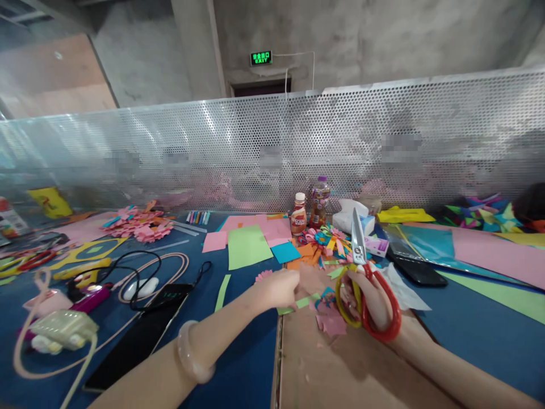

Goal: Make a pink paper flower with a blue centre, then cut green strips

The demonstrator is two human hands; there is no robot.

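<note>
My right hand [377, 301] has its fingers through the yellow and red loops of a pair of scissors [359, 244], whose blades point upward and look closed. Over the brown cardboard [323, 369], my left hand [279, 288] is closed, its fingertips turned down on a light green paper strip [309, 301]. The exact pinch is hidden behind the fingers. Pink paper scraps [331, 324] and small blue pieces lie between the two hands. Just behind the left hand shows a pink paper flower [264, 275].
Green paper [249, 247], a blue square [285, 252] and pink sheets lie ahead. Two bottles [298, 215] and a tissue pack [351, 216] stand behind colourful paper strips. A phone [140, 335], cables and a charger [63, 329] are left; another phone [417, 267] is right.
</note>
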